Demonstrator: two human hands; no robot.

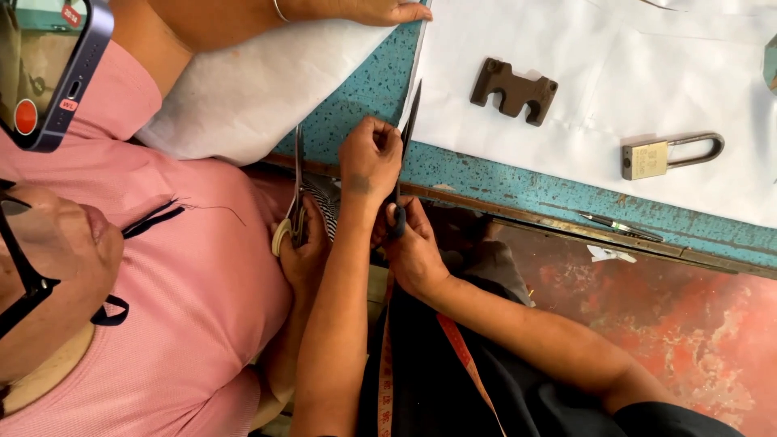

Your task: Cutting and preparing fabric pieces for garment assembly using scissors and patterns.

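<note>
**Dark shears sitting at the edge of a limp white sheet**

On the left, a co-worker's hand [306,251] is gripping cream-handled steel scissors [297,186] beside the pink shirt. Next, the person's left hand [370,158] is closing its fingers at the near edge of the thin white fabric sheet [566,121]. It seems to be pinching the cloth, though the knuckles are hiding the contact.

The right hand [414,247] is gripping the handles of the long dark-handled shears [407,129], whose blades are pointing up along the fabric's edge on the speckled teal table [526,190].

The sheet is probably light, soft and quick to slide, so it is best held taut close to the blade. The shears are stiff and sharp and are safest taken by the handle loops.

Further right, a notched brown metal block [513,89] and a brass padlock [660,155] are lying on the cloth.
</note>
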